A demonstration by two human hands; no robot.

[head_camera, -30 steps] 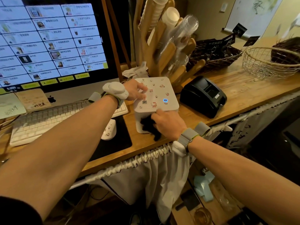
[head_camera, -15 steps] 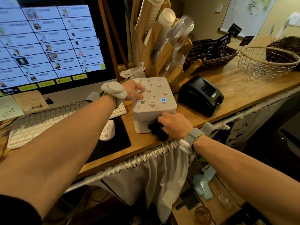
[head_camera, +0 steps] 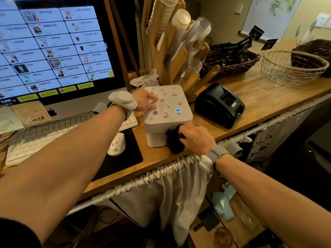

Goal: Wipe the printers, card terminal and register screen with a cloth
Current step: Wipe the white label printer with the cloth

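Black cloth (head_camera: 174, 142) bunched under fingers (head_camera: 185, 130) of right hand (head_camera: 198, 140) against white printer (head_camera: 168, 104)

Two printers (head_camera: 168, 104), one cloth (head_camera: 174, 141)

- One wide-angle camera is worn on the head and is aimed forward and down.
- The counter (head_camera: 259, 97) and screen (head_camera: 53, 42) are seen from close by.

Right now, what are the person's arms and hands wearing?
Forearms bare, no gloves on left hand or right hand. Each wrist has a grey strap edged in green with a pale rounded module. A dark sleeve shows at the left upper arm.
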